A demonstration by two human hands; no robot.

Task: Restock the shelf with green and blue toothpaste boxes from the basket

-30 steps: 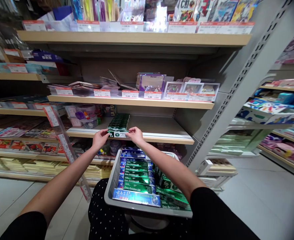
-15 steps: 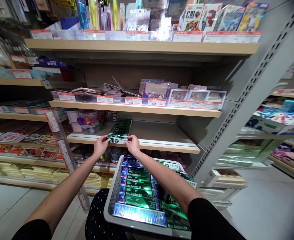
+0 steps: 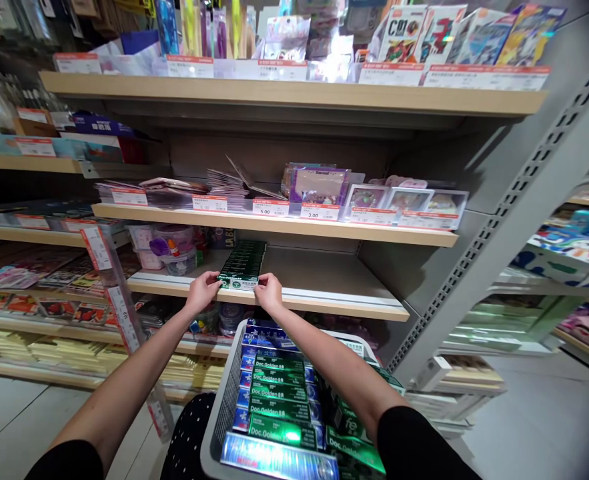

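Note:
A row of green toothpaste boxes (image 3: 247, 257) runs back from the front edge of the lower shelf. At its front is a green-and-white toothpaste box (image 3: 239, 283), pinched at both ends. My left hand (image 3: 204, 291) has thumb and fingers closed on the left end, while my right hand (image 3: 269, 292) grips the right end. Below my forearms, a grey basket (image 3: 217, 417) holds several green "Doc.Golden" boxes (image 3: 279, 408) and blue boxes (image 3: 279, 457). My right forearm hides part of the basket's contents.
Clear plastic tubs (image 3: 174, 250) stand left of the row, and bare shelf surface (image 3: 319, 273) extends to its right. Above is a shelf (image 3: 294, 223) with cards and small frames. A metal upright (image 3: 439, 293) borders the right side; a price-tag strip (image 3: 119, 307) slants at left.
The view has moved slightly closer, and the basket sits a little lower in it. Both hands stay on the front box, whose green top now shows more.

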